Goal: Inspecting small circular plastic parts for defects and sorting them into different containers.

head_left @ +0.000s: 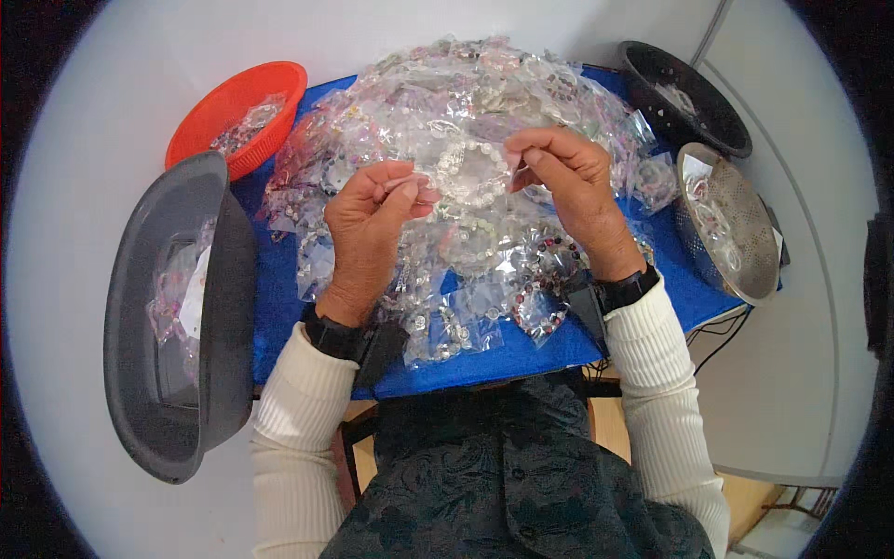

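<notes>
Between my two hands hangs a clear plastic bag with a white beaded bracelet in it. My left hand pinches the bag's left side, fingertips closed. The right side is gripped by my right hand, thumb against forefinger. Behind and below them a large heap of bagged bracelets covers much of the table. Closer to me lie a bagged bracelet with dark red beads and other small clear bags.
At the left stand a red basket and a large dark grey basin, each with bagged pieces inside. On the right are a black basket and a metal colander, also holding bags. Blue cloth covers the table; cables hang at its right edge.
</notes>
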`<state>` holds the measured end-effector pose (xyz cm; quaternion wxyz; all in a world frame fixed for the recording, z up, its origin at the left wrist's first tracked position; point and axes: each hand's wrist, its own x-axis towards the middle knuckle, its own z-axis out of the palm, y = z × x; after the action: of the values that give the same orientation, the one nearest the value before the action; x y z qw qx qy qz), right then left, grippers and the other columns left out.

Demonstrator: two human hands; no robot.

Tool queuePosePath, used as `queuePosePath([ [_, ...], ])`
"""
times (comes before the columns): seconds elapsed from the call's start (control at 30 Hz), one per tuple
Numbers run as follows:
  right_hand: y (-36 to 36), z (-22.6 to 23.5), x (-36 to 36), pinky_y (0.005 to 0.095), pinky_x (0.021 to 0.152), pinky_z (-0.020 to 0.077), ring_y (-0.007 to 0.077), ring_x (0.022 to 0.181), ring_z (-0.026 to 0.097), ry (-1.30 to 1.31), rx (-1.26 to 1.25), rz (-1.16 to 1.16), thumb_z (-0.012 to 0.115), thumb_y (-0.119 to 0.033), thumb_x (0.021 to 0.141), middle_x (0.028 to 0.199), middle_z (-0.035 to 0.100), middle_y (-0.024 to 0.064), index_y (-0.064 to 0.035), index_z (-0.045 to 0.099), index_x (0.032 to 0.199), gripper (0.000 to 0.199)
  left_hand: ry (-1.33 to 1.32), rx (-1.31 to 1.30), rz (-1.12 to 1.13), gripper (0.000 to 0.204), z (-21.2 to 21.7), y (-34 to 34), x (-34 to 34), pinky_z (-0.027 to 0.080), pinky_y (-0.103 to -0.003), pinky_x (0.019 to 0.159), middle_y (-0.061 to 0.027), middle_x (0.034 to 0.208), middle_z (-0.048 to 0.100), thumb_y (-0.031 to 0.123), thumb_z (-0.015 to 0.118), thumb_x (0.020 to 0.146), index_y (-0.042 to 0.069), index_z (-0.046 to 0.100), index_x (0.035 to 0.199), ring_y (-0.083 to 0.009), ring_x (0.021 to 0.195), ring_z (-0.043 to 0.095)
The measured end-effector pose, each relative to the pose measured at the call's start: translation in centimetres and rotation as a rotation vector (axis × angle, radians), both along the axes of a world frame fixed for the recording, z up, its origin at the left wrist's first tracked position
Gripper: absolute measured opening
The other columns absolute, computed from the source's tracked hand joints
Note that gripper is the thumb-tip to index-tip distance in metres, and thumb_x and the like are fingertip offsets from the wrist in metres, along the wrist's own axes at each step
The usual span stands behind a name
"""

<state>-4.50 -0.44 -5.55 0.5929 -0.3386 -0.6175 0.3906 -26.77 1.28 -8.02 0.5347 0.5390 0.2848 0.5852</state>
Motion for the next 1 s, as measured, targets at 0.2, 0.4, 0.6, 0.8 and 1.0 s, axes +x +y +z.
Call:
queuePosePath([
  [0.2,-0.2,0.3,-0.1,0.0278,0.064,0.0526,0.0118,0.074,0.059,0.014,-0.022,0.008,0.053,-0.006,0.088,0.084,0.062,0.0039,0.0,0.064,0.098,0.016,0.019,0.024,0.014,0.018,0.1,-0.1,0.0,0.055,-0.027,0.069,-0.0125,0.091,0.064,0.0,0.053,0.086,-0.002,0.057,0.103,-0.0189,0.08,0.065],
  [0.4,0.0,0.1,-0.1,0.0249,0.064,0.0502,0.01,0.072,0.058,-0.023,-0.006,-0.047,0.058,-0.007,0.087,0.082,0.062,0.0031,0.0003,0.064,0.098,0.015,0.041,0.049,-0.017,0.023,0.5,-0.4,0.3,0.054,-0.028,0.069,-0.0114,0.091,0.064,-0.001,0.054,0.085,-0.003,0.056,0.109,-0.0192,0.079,0.065],
  [0.6,0.2,-0.1,0.3,0.0235,0.065,0.0485,0.0092,0.072,0.057,-0.071,0.05,-0.081,0.059,-0.007,0.086,0.081,0.063,0.0027,-0.0001,0.064,0.098,0.015,0.048,-0.011,-0.099,0.024,0.1,-0.2,0.1,0.054,-0.028,0.068,-0.0097,0.089,0.064,0.0,0.055,0.085,-0.003,0.056,0.109,-0.0182,0.077,0.065],
  [0.8,-0.1,0.1,-0.1,0.0238,0.064,0.0482,0.0097,0.071,0.057,-0.037,-0.01,0.0,0.058,-0.007,0.087,0.082,0.063,0.0031,0.0002,0.062,0.104,0.019,0.107,-0.153,-0.199,0.018,0.0,-0.6,-0.1,0.054,-0.03,0.068,-0.0067,0.083,0.062,0.006,0.054,0.088,-0.001,0.06,0.103,-0.0168,0.073,0.064],
  [1.0,-0.4,0.3,-0.2,0.0235,0.063,0.0478,0.01,0.071,0.057,0.009,-0.156,0.114,0.056,-0.011,0.088,0.084,0.063,0.0036,0.0007,0.06,0.105,0.021,-0.086,-0.131,-0.16,0.015,-0.5,0.1,-0.3,0.054,-0.032,0.071,-0.0062,0.083,0.062,0.008,0.054,0.089,0.0,0.061,0.1,-0.0174,0.077,0.063],
])
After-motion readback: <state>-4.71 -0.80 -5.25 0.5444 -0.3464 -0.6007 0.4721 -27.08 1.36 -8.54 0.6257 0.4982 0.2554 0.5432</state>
